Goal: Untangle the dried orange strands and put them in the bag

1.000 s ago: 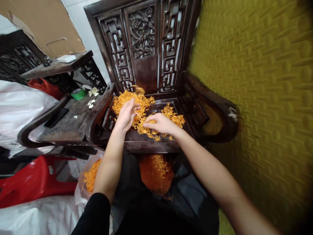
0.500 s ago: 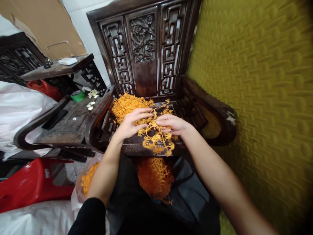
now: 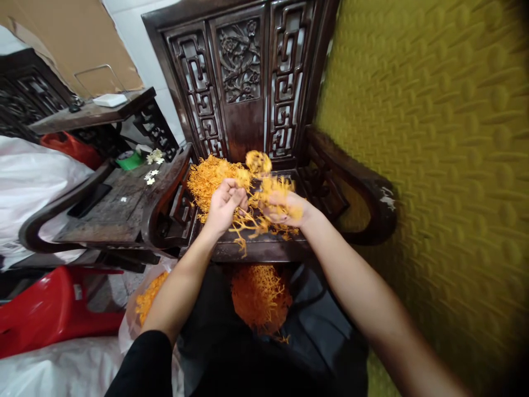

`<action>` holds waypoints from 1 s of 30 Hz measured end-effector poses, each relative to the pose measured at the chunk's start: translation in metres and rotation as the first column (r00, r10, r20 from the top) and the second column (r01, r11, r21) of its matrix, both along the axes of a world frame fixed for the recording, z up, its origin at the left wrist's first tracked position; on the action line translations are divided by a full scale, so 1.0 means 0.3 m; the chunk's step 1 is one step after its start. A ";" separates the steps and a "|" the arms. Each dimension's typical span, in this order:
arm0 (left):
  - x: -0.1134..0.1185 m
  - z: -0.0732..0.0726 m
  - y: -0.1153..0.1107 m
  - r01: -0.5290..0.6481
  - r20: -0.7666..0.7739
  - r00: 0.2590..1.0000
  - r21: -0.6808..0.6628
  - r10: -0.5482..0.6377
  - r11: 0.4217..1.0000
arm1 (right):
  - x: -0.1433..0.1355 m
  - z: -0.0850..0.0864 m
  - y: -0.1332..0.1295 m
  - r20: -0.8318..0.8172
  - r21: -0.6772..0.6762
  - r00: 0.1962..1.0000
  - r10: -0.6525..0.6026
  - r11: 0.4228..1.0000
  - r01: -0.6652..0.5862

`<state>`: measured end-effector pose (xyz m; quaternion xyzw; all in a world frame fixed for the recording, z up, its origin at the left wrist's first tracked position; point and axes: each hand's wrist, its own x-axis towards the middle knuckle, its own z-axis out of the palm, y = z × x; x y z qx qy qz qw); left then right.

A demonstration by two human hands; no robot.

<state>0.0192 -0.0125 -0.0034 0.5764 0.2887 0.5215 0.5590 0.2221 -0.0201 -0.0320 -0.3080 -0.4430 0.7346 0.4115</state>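
My left hand is closed, fingertips pinched on thin strands of an orange branched plastic-looking piece. Facing it, my right hand has its fingers curled around more of the same lacy orange piece, which drapes over them. Motion blurs this hand and the strands by it, so exact finger contact is hard to see. Behind my left hand a tangled heap of orange branched pieces rests on the dark wooden chair seat. More strands lie on the seat beneath my right hand.
Below the seat's front edge, an orange container holds more pieces between my legs. A clear bag with orange pieces stands left, by a red plastic chair. The carved backrest rises ahead; a yellow textured wall bounds the right.
My left hand has gone from spread fingers to a pinch on the strands. The orange piece has swung up and spread over my right hand, with part of it raised toward the backrest.
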 end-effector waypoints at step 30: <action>0.053 -0.059 0.053 -0.078 0.036 0.994 -0.389 0.100 0.918 | -0.111 0.030 0.014 -0.203 -0.391 0.895 -0.398 0.871 0.298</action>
